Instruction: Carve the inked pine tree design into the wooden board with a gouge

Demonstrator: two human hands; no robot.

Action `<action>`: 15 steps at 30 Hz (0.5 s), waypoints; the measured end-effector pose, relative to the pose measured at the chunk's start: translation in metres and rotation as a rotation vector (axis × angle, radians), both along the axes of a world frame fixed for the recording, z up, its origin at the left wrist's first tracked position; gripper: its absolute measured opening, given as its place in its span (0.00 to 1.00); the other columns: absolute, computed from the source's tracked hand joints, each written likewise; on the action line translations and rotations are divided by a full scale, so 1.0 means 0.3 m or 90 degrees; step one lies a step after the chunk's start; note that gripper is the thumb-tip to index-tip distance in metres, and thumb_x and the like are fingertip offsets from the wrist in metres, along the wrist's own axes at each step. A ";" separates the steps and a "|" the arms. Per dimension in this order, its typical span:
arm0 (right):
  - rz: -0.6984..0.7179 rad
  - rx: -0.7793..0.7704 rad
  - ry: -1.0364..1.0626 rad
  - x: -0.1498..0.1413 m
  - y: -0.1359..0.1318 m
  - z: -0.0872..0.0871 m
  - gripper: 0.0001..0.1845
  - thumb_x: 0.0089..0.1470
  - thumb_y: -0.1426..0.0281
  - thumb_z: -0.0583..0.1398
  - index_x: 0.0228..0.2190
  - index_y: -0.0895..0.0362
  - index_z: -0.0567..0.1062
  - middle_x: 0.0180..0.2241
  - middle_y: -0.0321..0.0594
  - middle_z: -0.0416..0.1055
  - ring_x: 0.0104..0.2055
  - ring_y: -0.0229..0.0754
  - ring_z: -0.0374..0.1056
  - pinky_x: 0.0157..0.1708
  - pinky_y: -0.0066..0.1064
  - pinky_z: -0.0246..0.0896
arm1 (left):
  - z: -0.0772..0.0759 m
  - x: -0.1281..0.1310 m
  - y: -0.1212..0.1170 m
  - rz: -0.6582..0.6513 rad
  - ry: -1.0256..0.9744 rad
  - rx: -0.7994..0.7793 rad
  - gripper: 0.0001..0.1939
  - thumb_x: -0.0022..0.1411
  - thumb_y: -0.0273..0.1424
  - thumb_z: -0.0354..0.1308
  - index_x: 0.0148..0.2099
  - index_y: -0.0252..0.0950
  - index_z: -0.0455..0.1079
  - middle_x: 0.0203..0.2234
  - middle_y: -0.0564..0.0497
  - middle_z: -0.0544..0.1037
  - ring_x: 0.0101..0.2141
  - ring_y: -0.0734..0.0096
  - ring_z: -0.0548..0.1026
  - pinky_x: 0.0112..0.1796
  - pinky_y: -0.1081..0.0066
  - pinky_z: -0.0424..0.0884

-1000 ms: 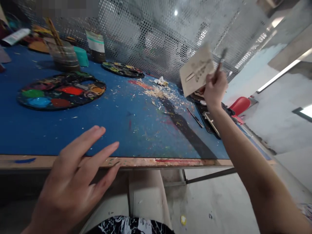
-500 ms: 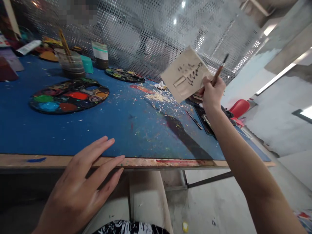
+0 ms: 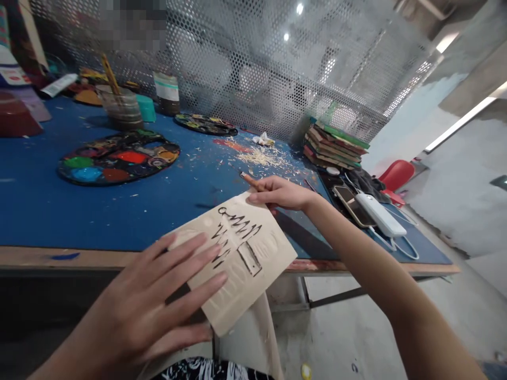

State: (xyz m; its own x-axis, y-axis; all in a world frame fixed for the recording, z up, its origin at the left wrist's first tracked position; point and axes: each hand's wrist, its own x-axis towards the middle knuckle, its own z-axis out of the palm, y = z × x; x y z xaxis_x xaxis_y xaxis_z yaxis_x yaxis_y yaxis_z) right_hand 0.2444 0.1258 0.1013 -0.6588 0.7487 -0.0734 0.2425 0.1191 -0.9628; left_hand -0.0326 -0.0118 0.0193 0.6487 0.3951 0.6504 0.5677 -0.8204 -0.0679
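Observation:
My right hand [image 3: 277, 192] is closed on the upper corner of a beige square board [image 3: 263, 266] and also holds a thin wooden-handled paintbrush [image 3: 249, 180]. Black zigzag lines, a small loop and a rectangle are drawn on the board, with pale grooves around them. It is tilted in front of the table edge, above my lap. My left hand [image 3: 158, 295] is open, its fingers spread over the board's left side; whether they touch it I cannot tell.
On the blue table [image 3: 166, 211] lie a paint palette [image 3: 119, 158], a second palette [image 3: 206, 124] and pale shavings [image 3: 259, 157]. Behind them stand a brush jar [image 3: 122, 108] and a lidded jar [image 3: 167, 95]. To the right are stacked boards [image 3: 335, 142], a phone [image 3: 352, 206] and a white power bank [image 3: 380, 214].
My right hand has brought the board and paintbrush down and left from above the table's right side, turning the board. My left hand has moved slightly right, over the board. The stacked boards are now uncovered.

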 end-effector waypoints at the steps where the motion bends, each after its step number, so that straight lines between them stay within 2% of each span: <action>1: -0.030 0.007 0.015 0.006 0.013 -0.009 0.11 0.52 0.63 0.64 0.30 0.59 0.72 0.22 0.31 0.68 0.20 0.29 0.64 0.18 0.19 0.60 | 0.014 0.010 0.019 -0.017 0.056 0.007 0.25 0.65 0.44 0.52 0.61 0.47 0.59 0.61 0.51 0.63 0.61 0.56 0.60 0.62 0.49 0.54; 3: -0.109 0.030 0.061 0.049 0.035 -0.006 0.11 0.57 0.61 0.59 0.34 0.56 0.70 0.32 0.35 0.73 0.30 0.30 0.70 0.27 0.20 0.67 | 0.028 0.022 0.056 -0.032 0.111 0.025 0.24 0.67 0.45 0.47 0.61 0.41 0.61 0.60 0.48 0.65 0.62 0.57 0.60 0.62 0.52 0.52; 5: -0.159 0.026 0.081 0.131 0.042 0.016 0.13 0.60 0.57 0.54 0.35 0.54 0.66 0.40 0.37 0.73 0.36 0.32 0.73 0.28 0.21 0.69 | 0.027 0.024 0.082 -0.044 0.103 0.046 0.23 0.68 0.43 0.46 0.60 0.40 0.62 0.59 0.48 0.66 0.61 0.58 0.60 0.61 0.54 0.54; 6: -0.158 0.006 0.065 0.180 0.040 0.026 0.14 0.58 0.56 0.56 0.34 0.55 0.66 0.40 0.40 0.74 0.35 0.35 0.74 0.25 0.23 0.69 | 0.023 0.024 0.088 -0.053 0.092 0.052 0.23 0.68 0.44 0.45 0.59 0.39 0.63 0.58 0.48 0.68 0.61 0.58 0.61 0.61 0.55 0.55; 8: -0.133 -0.052 -0.008 0.269 0.035 0.033 0.18 0.48 0.58 0.65 0.31 0.58 0.68 0.35 0.47 0.76 0.28 0.43 0.75 0.17 0.28 0.66 | 0.012 0.026 0.091 -0.061 0.064 0.057 0.23 0.68 0.46 0.45 0.57 0.38 0.65 0.56 0.47 0.70 0.59 0.57 0.63 0.59 0.55 0.58; 10: -0.151 -0.070 -0.050 0.325 0.041 0.016 0.19 0.41 0.62 0.69 0.30 0.60 0.70 0.31 0.49 0.76 0.27 0.47 0.74 0.18 0.32 0.68 | 0.003 0.036 0.087 -0.053 0.025 0.053 0.23 0.68 0.46 0.45 0.55 0.38 0.66 0.54 0.47 0.72 0.57 0.56 0.66 0.55 0.55 0.62; 12: -0.231 -0.027 -0.034 0.338 0.070 -0.017 0.17 0.46 0.60 0.66 0.31 0.58 0.69 0.32 0.46 0.75 0.31 0.45 0.75 0.25 0.34 0.71 | 0.001 0.052 0.080 -0.032 -0.006 0.056 0.22 0.66 0.46 0.48 0.53 0.38 0.68 0.51 0.47 0.75 0.54 0.56 0.69 0.50 0.55 0.65; 15: -0.394 0.100 0.043 0.299 0.124 -0.053 0.12 0.57 0.57 0.54 0.33 0.53 0.65 0.34 0.37 0.73 0.38 0.36 0.72 0.33 0.27 0.69 | 0.014 0.088 0.074 0.022 -0.027 0.076 0.20 0.64 0.45 0.54 0.51 0.37 0.69 0.46 0.46 0.77 0.46 0.54 0.72 0.43 0.55 0.66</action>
